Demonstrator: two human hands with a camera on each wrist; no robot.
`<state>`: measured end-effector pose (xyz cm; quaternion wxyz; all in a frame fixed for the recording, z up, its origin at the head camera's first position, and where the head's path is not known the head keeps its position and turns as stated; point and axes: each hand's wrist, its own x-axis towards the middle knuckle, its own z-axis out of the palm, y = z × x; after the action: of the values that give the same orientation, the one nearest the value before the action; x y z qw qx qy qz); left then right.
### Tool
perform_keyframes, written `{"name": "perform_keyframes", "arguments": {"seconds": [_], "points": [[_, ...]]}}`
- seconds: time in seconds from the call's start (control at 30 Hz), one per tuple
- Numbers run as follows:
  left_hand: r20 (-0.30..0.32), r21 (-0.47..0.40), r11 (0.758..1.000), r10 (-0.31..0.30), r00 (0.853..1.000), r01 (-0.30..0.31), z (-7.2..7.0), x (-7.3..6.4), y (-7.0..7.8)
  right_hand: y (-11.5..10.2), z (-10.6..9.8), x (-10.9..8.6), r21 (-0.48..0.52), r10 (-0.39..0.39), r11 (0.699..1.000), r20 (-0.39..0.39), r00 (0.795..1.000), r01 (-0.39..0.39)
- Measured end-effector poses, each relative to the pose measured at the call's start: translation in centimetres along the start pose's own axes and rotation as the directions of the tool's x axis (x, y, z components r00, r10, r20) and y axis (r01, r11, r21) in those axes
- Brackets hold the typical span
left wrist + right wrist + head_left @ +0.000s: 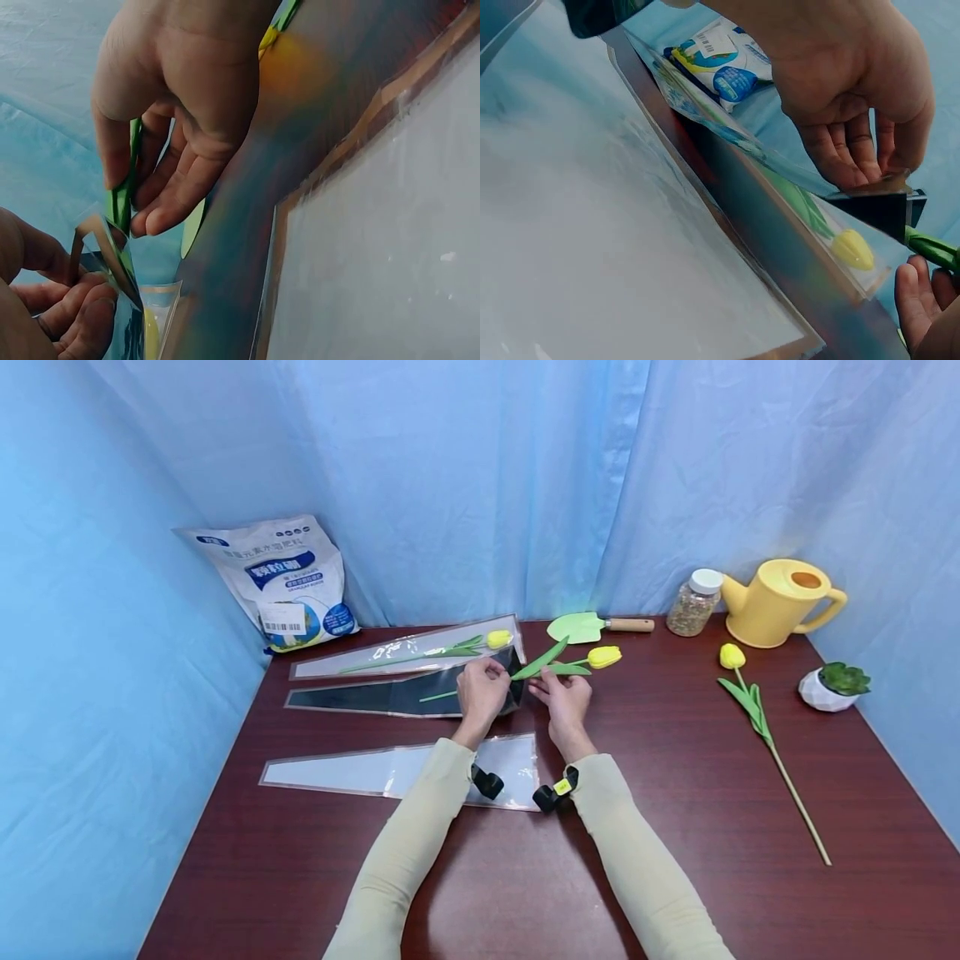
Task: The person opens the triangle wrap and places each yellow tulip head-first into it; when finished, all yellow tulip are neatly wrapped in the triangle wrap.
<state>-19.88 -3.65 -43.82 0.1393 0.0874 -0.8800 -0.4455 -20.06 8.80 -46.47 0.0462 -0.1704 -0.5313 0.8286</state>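
Observation:
My left hand (481,692) pinches the open end of a black-and-clear flower sleeve (352,697), lifting its edge off the table. A yellow tulip (604,657) with green leaves is in my right hand (566,702), whose fingers pinch it near the leaves. Its stem runs into the sleeve, the lower end showing left of my left hand. In the left wrist view the green stem (120,204) meets the sleeve's mouth. Seen from the right wrist, the raised sleeve edge (874,214) stands around the stem. Behind lies another sleeve (330,668) with a yellow tulip (498,639) inside.
A white sleeve (330,773) lies nearer me, partly under my wrists. At right is a loose tulip (783,768). Along the back stand a fertilizer bag (277,585), a green trowel (577,627), a jar (693,606) and a yellow watering can (776,606). A potted succulent (828,691) sits far right.

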Motion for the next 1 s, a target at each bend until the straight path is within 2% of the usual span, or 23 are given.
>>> {"name": "perform_keyframes", "arguments": {"seconds": [0.27,0.47,0.67,0.87,1.0], "points": [[-0.010,0.000,1.000,-0.021,1.000,0.021,0.13,0.05,0.08,-0.28,-0.30,0.16,0.101,0.040,0.994,-0.017,0.999,-0.038],[0.004,-0.010,1.000,-0.004,1.000,0.004,0.14,-0.20,0.35,-0.45,-0.34,-0.05,0.083,0.055,0.995,-0.018,0.998,-0.053],[0.004,-0.022,1.000,-0.013,1.000,0.013,0.13,-0.26,0.49,-0.46,-0.28,-0.33,0.063,0.054,0.997,-0.008,0.999,-0.053],[-0.005,-0.024,1.000,-0.015,1.000,0.015,0.21,-0.13,0.42,-0.67,-0.51,-0.23,0.122,0.094,0.988,0.017,0.995,-0.096],[-0.008,-0.029,1.000,-0.008,1.000,0.008,0.27,-0.07,0.35,-0.88,-0.64,-0.22,0.141,0.116,0.983,-0.007,0.993,-0.114]]}}
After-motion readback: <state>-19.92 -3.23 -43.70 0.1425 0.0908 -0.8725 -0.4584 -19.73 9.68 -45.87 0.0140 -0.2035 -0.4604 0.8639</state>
